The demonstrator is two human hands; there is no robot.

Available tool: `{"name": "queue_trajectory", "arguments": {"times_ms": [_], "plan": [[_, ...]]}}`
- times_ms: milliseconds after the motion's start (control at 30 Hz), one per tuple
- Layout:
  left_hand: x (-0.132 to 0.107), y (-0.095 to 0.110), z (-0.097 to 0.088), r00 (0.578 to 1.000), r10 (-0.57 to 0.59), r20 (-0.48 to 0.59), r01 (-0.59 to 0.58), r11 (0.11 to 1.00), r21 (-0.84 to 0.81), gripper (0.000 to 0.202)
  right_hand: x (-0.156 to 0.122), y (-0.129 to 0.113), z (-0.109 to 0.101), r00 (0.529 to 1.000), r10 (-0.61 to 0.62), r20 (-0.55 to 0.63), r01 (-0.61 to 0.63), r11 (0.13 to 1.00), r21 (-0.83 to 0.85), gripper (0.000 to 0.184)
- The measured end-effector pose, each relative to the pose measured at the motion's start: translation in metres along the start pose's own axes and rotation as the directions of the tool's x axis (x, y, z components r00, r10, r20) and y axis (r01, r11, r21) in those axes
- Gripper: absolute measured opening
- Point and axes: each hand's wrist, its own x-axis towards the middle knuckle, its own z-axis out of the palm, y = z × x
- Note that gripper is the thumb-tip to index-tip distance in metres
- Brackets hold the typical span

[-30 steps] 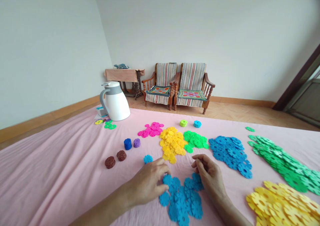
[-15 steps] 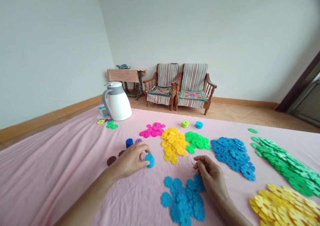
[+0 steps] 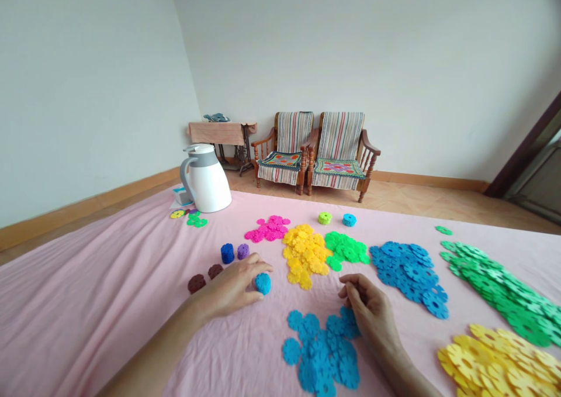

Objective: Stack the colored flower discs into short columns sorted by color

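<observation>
A short stack of light blue flower-shaped plastic discs (image 3: 263,283) stands on the pink cloth. My left hand (image 3: 234,286) is open around it, with thumb and fingers spread to either side and apart from it. My right hand (image 3: 368,303) hovers at the upper right edge of a loose pile of light blue discs (image 3: 322,350). Its fingers are curled together, and whatever they may hold is hidden. Beyond my left hand stand a dark blue stack (image 3: 227,253) and a purple stack (image 3: 243,251). Two brown stacks (image 3: 197,283) sit to its left.
Loose disc piles lie across the cloth: pink (image 3: 269,228), yellow (image 3: 307,256), bright green (image 3: 348,248), darker blue (image 3: 409,274), green (image 3: 495,286) and yellow at the near right. Small lime (image 3: 325,217) and blue (image 3: 349,220) stacks stand farther back. A white jug (image 3: 208,180) is at the far left.
My left thumb and fingers have opened off the light blue stack, which now stands by itself on the cloth. My right hand has hardly moved.
</observation>
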Motion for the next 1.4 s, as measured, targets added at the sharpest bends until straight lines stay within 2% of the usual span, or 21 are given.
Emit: {"name": "queue_trajectory", "arguments": {"times_ms": [133,500,700,800,1000,1167,1400], "plan": [[0.003,0.002,0.003,0.998,0.01,0.068,-0.01,1.0,-0.008,0.035,0.0,0.0,0.0,1.0,0.001,0.006,-0.001,1.0,0.006,0.029],[0.009,-0.001,0.01,0.997,0.062,0.051,-0.062,0.998,0.006,0.011,0.0,0.0,0.001,1.0,-0.007,0.003,0.007,1.0,0.015,0.031],[0.01,-0.001,0.011,0.997,0.058,0.049,-0.059,0.998,0.01,0.008,0.001,0.002,0.0,1.0,-0.013,0.004,0.013,1.0,0.024,0.033],[0.01,-0.001,0.01,0.997,0.056,0.048,-0.056,0.998,0.004,0.01,0.001,0.002,0.001,1.0,-0.013,0.007,0.013,1.0,0.019,0.034],[0.004,-0.004,-0.003,0.997,0.07,0.035,-0.067,0.995,-0.068,0.033,0.001,0.001,0.001,1.0,-0.012,-0.002,0.012,1.0,0.018,0.037],[0.002,-0.008,-0.01,0.998,0.05,0.034,-0.045,0.989,-0.141,0.032,0.0,0.002,0.0,1.0,-0.021,0.006,0.021,1.0,-0.006,0.031],[0.004,-0.007,-0.006,0.998,0.052,0.044,-0.045,0.988,-0.146,0.029,0.001,0.005,0.001,1.0,-0.023,0.004,0.023,1.0,-0.003,0.031]]}}
